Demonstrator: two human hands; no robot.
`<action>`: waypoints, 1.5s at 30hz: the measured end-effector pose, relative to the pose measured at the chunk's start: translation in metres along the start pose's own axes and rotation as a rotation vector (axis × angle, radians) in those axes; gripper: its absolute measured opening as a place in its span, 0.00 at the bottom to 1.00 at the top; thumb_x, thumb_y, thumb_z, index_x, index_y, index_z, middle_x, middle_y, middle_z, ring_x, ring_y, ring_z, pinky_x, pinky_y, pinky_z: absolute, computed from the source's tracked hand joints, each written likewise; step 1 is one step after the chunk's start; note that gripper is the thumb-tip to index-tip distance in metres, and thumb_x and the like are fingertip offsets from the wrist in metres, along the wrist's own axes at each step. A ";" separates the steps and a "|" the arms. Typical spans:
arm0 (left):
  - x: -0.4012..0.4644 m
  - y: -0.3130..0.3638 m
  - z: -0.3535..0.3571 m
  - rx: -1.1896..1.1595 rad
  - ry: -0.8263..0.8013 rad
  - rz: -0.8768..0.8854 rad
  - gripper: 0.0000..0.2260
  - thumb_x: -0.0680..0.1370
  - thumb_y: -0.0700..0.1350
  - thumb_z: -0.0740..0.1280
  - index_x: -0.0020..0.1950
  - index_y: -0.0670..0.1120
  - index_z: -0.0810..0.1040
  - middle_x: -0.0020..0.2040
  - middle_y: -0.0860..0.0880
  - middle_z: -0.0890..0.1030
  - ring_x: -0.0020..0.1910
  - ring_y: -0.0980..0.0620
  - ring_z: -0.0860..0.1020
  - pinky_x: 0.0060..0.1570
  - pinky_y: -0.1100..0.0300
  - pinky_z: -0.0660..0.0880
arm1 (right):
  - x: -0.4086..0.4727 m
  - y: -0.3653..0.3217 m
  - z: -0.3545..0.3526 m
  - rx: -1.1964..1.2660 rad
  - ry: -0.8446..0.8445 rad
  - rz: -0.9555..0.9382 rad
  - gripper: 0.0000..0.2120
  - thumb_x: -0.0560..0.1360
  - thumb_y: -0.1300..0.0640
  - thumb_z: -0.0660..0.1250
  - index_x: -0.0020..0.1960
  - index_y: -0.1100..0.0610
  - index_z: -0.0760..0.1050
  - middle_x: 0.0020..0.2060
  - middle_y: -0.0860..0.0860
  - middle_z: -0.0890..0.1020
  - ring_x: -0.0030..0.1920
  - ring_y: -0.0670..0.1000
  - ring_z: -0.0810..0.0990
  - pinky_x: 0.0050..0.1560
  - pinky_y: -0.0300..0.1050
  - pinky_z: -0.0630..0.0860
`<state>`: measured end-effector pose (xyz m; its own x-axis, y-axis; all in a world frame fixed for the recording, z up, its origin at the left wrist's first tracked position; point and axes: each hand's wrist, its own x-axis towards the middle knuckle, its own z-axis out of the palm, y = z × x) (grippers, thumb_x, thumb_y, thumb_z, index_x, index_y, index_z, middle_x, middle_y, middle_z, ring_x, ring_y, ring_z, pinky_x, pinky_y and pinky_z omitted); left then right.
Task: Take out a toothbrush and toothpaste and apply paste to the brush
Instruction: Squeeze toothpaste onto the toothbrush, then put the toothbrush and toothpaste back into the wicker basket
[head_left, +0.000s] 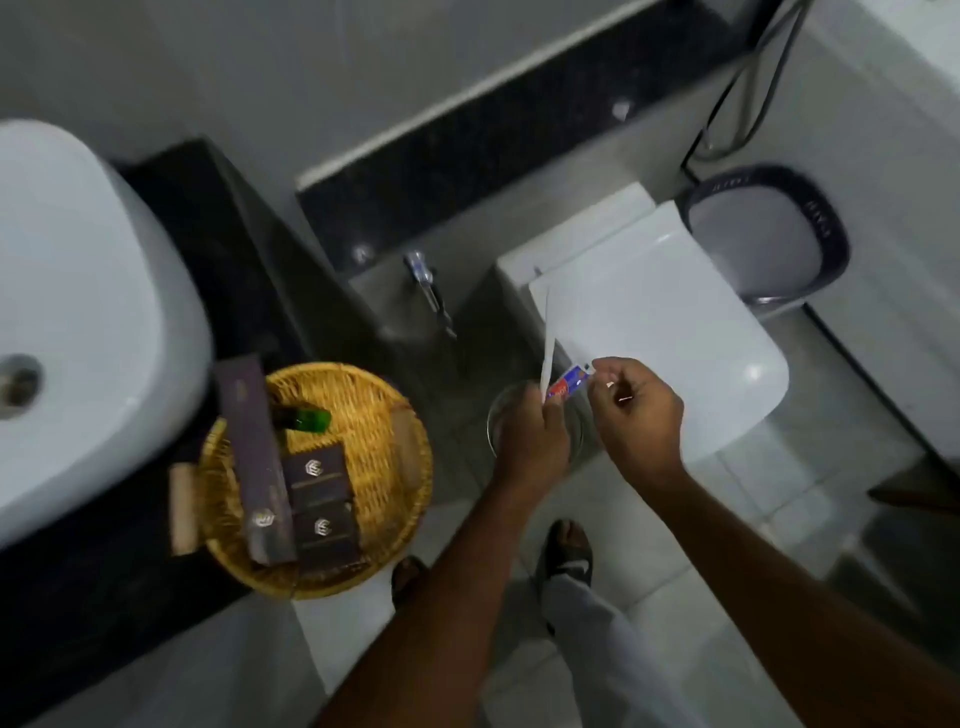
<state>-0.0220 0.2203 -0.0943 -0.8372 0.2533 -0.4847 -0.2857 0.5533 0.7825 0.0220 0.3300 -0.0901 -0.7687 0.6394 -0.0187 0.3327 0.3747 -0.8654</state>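
I hold the toothbrush (546, 358) upright in my left hand (530, 436), fist closed around it and the toothpaste (569, 385); my right hand (636, 410) pinches the tube's cap end. Next: uncap, squeeze onto bristles.

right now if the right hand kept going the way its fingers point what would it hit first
The right hand points left toward the toothpaste tube it is pinching, so past that it would likely meet the toothbrush in the left hand; depth is hard to judge.
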 end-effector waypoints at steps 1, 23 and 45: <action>-0.011 0.017 -0.017 0.001 -0.010 0.039 0.12 0.81 0.51 0.57 0.48 0.44 0.73 0.45 0.38 0.80 0.43 0.39 0.78 0.43 0.47 0.75 | 0.001 -0.028 -0.010 0.007 0.026 -0.071 0.08 0.76 0.62 0.67 0.48 0.49 0.80 0.41 0.39 0.82 0.40 0.42 0.80 0.41 0.33 0.75; -0.115 0.003 -0.355 0.596 0.026 0.374 0.09 0.74 0.53 0.56 0.46 0.51 0.72 0.47 0.45 0.82 0.42 0.49 0.77 0.38 0.60 0.66 | -0.064 -0.307 0.085 -0.920 -0.427 -1.401 0.04 0.71 0.60 0.70 0.46 0.59 0.79 0.40 0.55 0.83 0.42 0.56 0.78 0.35 0.52 0.78; -0.117 -0.050 -0.312 0.103 0.207 0.118 0.04 0.79 0.47 0.63 0.46 0.49 0.75 0.40 0.52 0.80 0.39 0.57 0.78 0.34 0.64 0.69 | -0.125 -0.219 0.114 -0.309 -0.192 0.247 0.08 0.71 0.53 0.74 0.38 0.53 0.77 0.34 0.49 0.83 0.35 0.49 0.79 0.32 0.39 0.68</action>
<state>-0.0550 -0.0851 0.0451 -0.9425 0.1589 -0.2940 -0.1403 0.6104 0.7796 -0.0172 0.0917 0.0442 -0.7233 0.6093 -0.3248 0.6449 0.4281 -0.6331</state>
